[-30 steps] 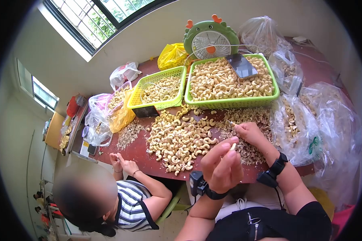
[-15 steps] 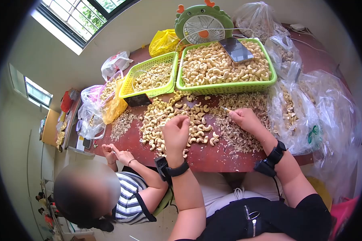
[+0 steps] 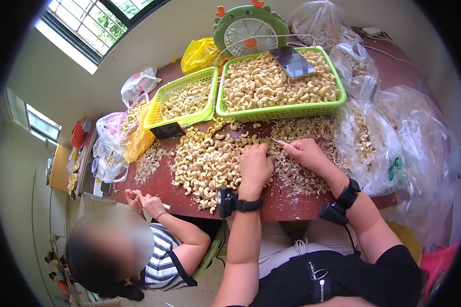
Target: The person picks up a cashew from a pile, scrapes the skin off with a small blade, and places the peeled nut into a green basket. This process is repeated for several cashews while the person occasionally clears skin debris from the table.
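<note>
My right hand (image 3: 306, 153) is closed around a small, thin knife (image 3: 278, 141), whose tip points left toward my other hand. My left hand (image 3: 256, 165) is at the right side of a pile of loose cashews (image 3: 205, 166) on the red table. Its fingers are curled together, and whatever lies between them is hidden. Brown skin peelings (image 3: 305, 176) are spread beneath and around my right hand.
Behind the pile stand a large green basket (image 3: 281, 112) of cashews with a phone (image 3: 293, 62) on top and a smaller yellow-green basket (image 3: 182, 122). Clear plastic bags (image 3: 374, 148) crowd the right. A co-worker's hands (image 3: 147, 202) are at the left edge.
My left hand has moved right and down from above the pile, closer to the knife. My right hand still grips the knife. The whole view has shifted slightly.
</note>
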Motion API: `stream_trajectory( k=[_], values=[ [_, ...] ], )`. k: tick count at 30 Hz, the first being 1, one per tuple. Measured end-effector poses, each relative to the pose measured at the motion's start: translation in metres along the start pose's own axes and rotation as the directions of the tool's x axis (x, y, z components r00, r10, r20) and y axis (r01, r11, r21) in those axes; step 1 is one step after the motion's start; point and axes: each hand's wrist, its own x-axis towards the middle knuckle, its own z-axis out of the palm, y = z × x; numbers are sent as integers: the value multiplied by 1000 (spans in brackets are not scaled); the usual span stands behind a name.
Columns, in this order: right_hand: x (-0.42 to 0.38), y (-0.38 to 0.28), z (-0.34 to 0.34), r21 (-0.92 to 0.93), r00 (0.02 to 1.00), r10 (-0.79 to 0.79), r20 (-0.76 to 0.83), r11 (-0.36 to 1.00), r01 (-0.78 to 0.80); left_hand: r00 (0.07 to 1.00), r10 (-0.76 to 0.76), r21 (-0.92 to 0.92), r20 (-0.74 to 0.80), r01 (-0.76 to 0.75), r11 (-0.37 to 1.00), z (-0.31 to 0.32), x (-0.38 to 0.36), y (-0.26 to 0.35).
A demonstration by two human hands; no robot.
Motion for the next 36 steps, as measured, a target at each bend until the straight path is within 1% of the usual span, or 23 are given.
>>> stream_trajectory(
  k=[2,4,5,9,11,12,13,14,15,16,17,18,19,22,23,25,26,28,29,31,32,34,36],
  values=[
    [-1,-1,0,12,1000,20,-8,1000,-19,1000,-8,31,2,8,999,4,1,-1],
    [0,0,0,24,999,37,-19,999,-37,997,-73,21,-2,73,997,2,-3,-2],
    [0,1,1,26,999,40,-13,999,-40,996,-88,72,35,85,994,2,-4,-3],
    [-1,1,2,41,999,41,-24,998,-40,991,-98,109,89,88,990,-6,-8,0],
    [0,0,1,53,999,39,-36,998,-37,995,-71,-33,-73,69,997,-9,-8,-2],
    [0,1,1,36,999,36,-36,999,-35,995,-68,-31,-72,65,997,-10,-6,-3],
    [0,1,1,17,999,35,-32,999,-34,970,-236,-304,-59,208,930,-11,-4,-5],
    [-1,0,1,17,999,35,-31,999,-34,920,-391,-550,-1,326,769,-12,-3,-6],
    [-1,-1,0,19,998,50,-28,999,-50,910,-412,-659,51,341,670,-11,-1,-7],
    [-1,-2,-1,20,998,65,-22,998,-65,908,-416,-660,50,343,669,-9,0,-6],
    [-2,-3,-1,18,998,64,-17,998,-64,894,-436,-836,108,318,447,-5,2,-4],
    [-2,-4,-1,23,999,41,-29,999,-40,884,-436,-944,167,272,189,-3,3,-2],
    [-2,-5,-1,28,999,19,-42,999,-18,884,-436,-944,167,271,189,-2,3,-1],
    [-1,-3,-1,64,999,41,-27,997,-39,841,-447,-953,304,262,-156,4,4,1],
    [-1,-4,-1,61,999,44,-27,997,-42,841,-445,-952,307,263,-159,5,4,1],
    [-2,-6,0,67,999,28,-22,997,-27,845,-399,-930,356,277,-241,7,3,2],
    [-3,-7,0,66,999,32,-22,997,-31,843,-399,-928,359,280,-244,9,2,1],
    [-4,-11,-1,80,1000,17,-13,997,-16,859,-360,-909,364,245,-337,13,1,1],
    [-5,-12,-1,79,1000,19,-12,997,-18,858,-360,-909,366,245,-338,14,1,1],
    [-5,-13,-1,76,1000,21,5,997,-21,867,-399,-927,297,161,-340,16,0,3],
    [-5,-13,0,74,1000,21,4,997,-21,868,-399,-926,297,161,-341,16,0,3],
    [-5,-11,0,42,1000,26,12,999,-26,874,-411,-949,259,151,-277,14,0,6],
    [-5,-12,0,43,1000,22,11,999,-22,863,-424,-947,275,166,-275,10,1,9]
  ],
)
